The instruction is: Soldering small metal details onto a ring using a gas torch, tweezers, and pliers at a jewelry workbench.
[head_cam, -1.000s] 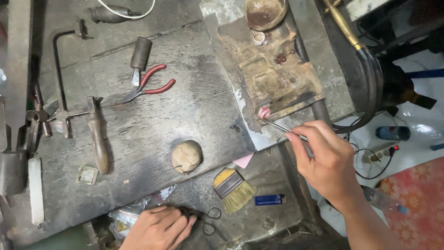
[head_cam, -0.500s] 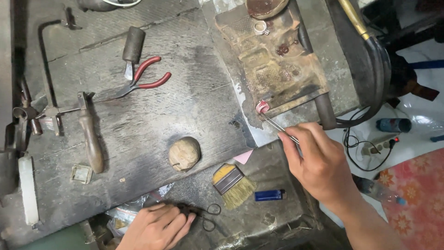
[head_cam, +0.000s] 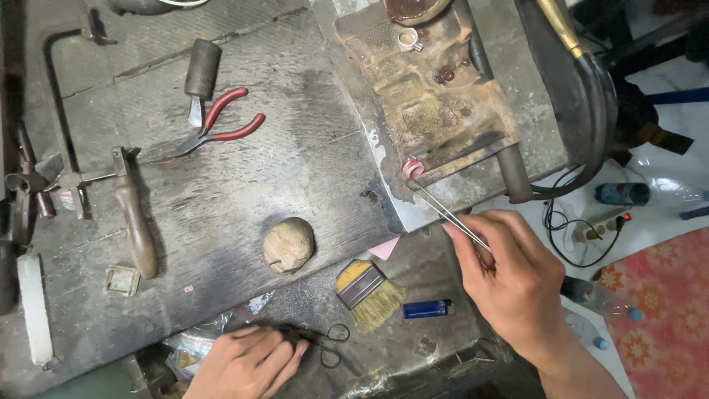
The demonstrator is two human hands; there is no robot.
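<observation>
Small pinkish ring (head_cam: pixel 412 168), at the near edge of the scorched soldering block (head_cam: pixel 428 111) toward the tabletop's (head_cam: pixel 310 148) right side, pinched at the tips of thin metal tweezers (head_cam: pixel 452 216). Tweezers slanting down-right from the ring into the right hand (head_cam: pixel 509 277), grip closed around their shafts between thumb and fingertips. Left hand (head_cam: pixel 247 362) low at the near edge, fingers curled loosely over the dark handles of small black scissors (head_cam: pixel 321 341); cannot tell whether truly clasped or merely resting on them. Just right of the scissors, on the lower shelf: a flat brush (head_cam: pixel 368 290) with yellow handle and pale bristles, a blue lighter (head_cam: pixel 427 308) beside it, a pink scrap of paper (head_cam: pixel 385 248) above. Rounded wooden knob (head_cam: pixel 288 244) near the tabletop's front edge, well apart from both hands. Farther left, red-handled pliers (head_cam: pixel 214 129), a wooden-handled tool (head_cam: pixel 136 222) lying lengthwise, a small square metal frame (head_cam: pixel 122 280) near its end. Dark hose (head_cam: pixel 591 96) curving along the right edge, a power strip (head_cam: pixel 602 225) and blue-capped bottle (head_cam: pixel 622 193) on the floor beyond.
</observation>
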